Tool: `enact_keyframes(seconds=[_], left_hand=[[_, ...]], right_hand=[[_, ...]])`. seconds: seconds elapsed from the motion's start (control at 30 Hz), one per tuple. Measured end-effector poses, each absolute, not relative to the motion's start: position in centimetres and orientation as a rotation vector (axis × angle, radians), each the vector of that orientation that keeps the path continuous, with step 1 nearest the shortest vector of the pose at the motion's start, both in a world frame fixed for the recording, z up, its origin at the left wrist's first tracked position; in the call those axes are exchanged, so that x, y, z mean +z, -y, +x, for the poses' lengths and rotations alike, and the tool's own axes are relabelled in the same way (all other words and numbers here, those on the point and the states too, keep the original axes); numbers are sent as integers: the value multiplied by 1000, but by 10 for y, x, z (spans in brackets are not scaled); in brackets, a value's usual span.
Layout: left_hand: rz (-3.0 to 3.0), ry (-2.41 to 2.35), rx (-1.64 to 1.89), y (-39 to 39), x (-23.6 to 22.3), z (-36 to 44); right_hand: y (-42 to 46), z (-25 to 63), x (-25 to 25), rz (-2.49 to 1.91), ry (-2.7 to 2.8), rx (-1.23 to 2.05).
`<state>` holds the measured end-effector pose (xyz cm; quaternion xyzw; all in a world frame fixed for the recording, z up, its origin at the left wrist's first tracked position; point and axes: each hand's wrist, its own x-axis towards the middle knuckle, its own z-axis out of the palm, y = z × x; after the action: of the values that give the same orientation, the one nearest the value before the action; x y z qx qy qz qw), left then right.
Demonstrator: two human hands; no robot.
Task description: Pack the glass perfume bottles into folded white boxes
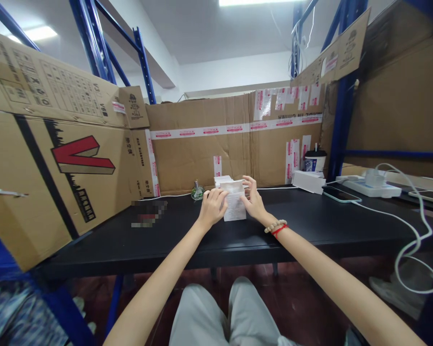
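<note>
A small white box [234,206] with printed text on its front stands upright on the black table [310,216]. My left hand [212,205] grips its left side with the fingers curled over the top edge. My right hand [252,198] presses on the right side, its fingers reaching over the top flap. A bead bracelet and a red string [277,228] sit on my right wrist. More small white boxes [222,180] lie just behind the held one.
Big cardboard boxes [57,158] wall the table's left and back. A small glass bottle [197,191] stands behind my left hand. At right lie a white box [308,181], a cup [314,160], a phone [341,194], a power strip [371,186] and a white cable.
</note>
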<state>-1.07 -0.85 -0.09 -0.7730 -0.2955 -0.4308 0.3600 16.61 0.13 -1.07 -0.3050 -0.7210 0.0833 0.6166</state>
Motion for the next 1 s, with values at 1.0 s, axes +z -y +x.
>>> enact_keyframes(seconds=[1.0], left_hand=[[-2074, 885, -1201, -2, -4, -17]], right_hand=[[11, 170, -2, -889, 1741, -93]])
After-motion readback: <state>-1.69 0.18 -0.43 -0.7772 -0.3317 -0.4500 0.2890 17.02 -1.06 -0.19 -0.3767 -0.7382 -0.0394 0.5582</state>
